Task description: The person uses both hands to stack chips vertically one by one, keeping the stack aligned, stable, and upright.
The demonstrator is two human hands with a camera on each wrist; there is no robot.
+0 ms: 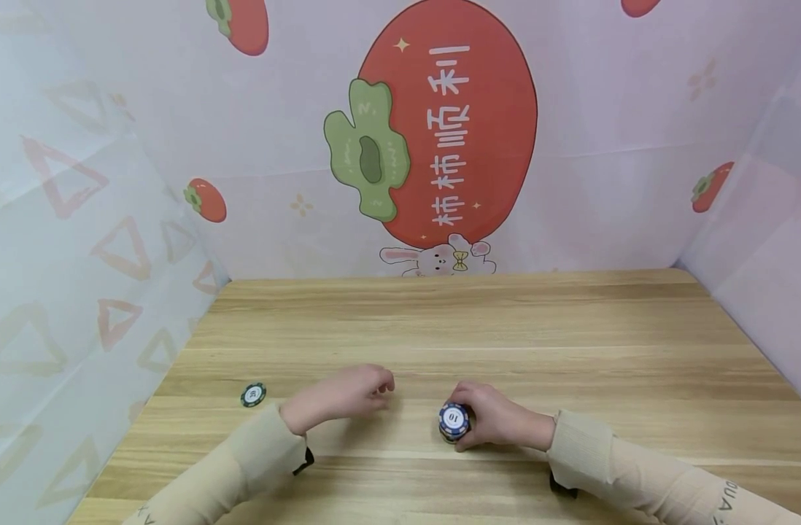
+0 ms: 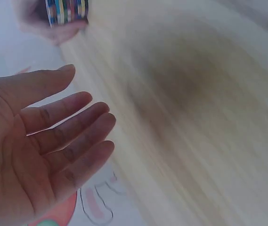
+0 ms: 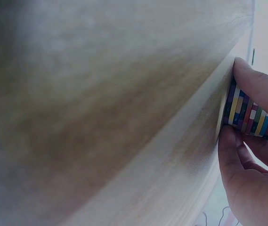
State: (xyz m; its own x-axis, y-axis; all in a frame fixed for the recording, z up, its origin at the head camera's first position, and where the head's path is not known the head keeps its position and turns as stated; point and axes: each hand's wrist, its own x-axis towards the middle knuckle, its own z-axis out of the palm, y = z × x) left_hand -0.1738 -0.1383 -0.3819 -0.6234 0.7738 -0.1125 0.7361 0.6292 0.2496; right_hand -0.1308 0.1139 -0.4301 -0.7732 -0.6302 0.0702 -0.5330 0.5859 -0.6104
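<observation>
A stack of poker chips (image 1: pixel 454 418) stands on the wooden table, its top chip blue and white and marked 10. My right hand (image 1: pixel 495 415) grips the stack from its right side, thumb on one side and fingers on the other. Seen from the right wrist, the stack (image 3: pixel 249 114) shows many coloured layers between thumb and fingers. My left hand (image 1: pixel 344 395) hovers over the table left of the stack with nothing in it. In the left wrist view that hand (image 2: pixel 49 136) has its palm showing and its fingers loosely extended.
A single green and white chip (image 1: pixel 253 394) marked 20 lies flat at the table's left, beyond the left wrist. The wooden table (image 1: pixel 466 321) ends at a pale printed backdrop (image 1: pixel 604 189), with similar sheets at both sides.
</observation>
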